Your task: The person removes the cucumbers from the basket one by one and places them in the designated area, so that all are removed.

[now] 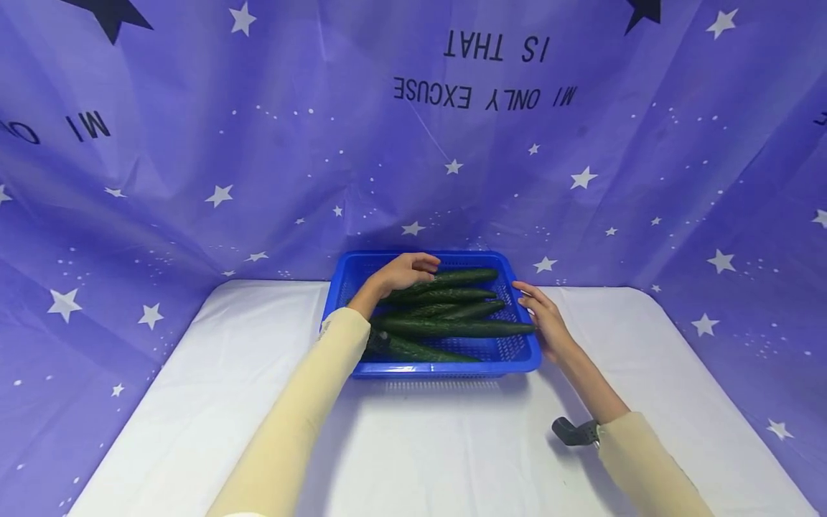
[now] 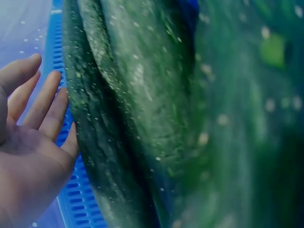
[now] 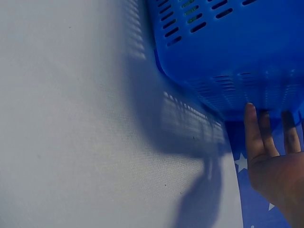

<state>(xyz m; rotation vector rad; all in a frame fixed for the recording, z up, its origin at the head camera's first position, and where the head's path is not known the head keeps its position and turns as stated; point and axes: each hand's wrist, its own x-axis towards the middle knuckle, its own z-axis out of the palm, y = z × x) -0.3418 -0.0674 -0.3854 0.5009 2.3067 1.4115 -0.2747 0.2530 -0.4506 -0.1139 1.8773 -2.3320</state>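
Several dark green cucumbers (image 1: 452, 328) lie lengthwise in a blue perforated plastic basket (image 1: 426, 368). My left hand (image 1: 405, 273) reaches over the basket's left half, above the rearmost cucumber. In the left wrist view its fingers spread loosely beside a bumpy cucumber (image 2: 88, 109), along the basket's slotted wall (image 2: 78, 199), with nothing gripped. At the basket's right end is my right hand (image 1: 544, 316), fingertips right at the rim in the head view. Seen from the right wrist, its fairly straight fingers (image 3: 255, 133) point up against the basket's outer wall (image 3: 213, 52).
The basket stands on a white-covered table (image 1: 426, 445), close to a purple star-printed curtain (image 1: 388, 179) at the back and sides. A black wrist-worn device (image 1: 573, 432) sticks out from the right sleeve. The basket's shadow (image 3: 156, 114) falls on the cloth.
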